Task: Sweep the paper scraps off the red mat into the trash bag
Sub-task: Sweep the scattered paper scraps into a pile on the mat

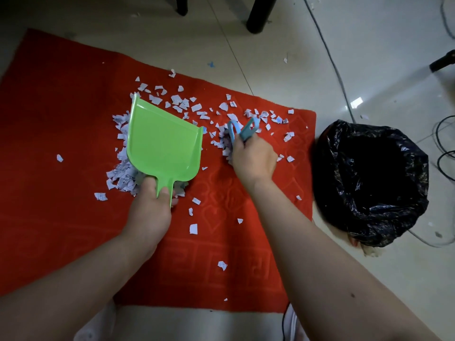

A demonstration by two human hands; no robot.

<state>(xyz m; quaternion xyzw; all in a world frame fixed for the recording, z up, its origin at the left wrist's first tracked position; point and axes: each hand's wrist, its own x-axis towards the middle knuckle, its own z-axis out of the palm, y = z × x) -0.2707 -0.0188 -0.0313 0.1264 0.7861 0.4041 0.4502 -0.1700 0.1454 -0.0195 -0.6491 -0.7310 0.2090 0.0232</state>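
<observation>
Head view: a person kneeling at a red mat works through a spill of torn paper, seen left to right. A lone scrap lies well apart at the mat's left. Next comes the thickest heap of paper scraps, bunched against the left side and heel of a green dustpan that looks tipped up on one edge, its tray facing the camera and bare of paper. The left hand has its fingers wrapped round the pan's handle. To the right, the right hand grips a blue brush by its looped handle, the bristle end hidden among scraps just past the pan's right lip. More scraps trail toward the mat's right edge. Beyond that edge, on the tiled floor, stands the open black trash bag, apart from the mat.

The risks, as judged from here: with the pan tilted and its lip off the pile, a stroke could push paper under or around it rather than in. Light scraps may flutter off a loaded pan on the way to the bag. A hard flick could send pieces onto the tiles, where a few already lie. The bag's slack rim might fold under a careless tip.
</observation>
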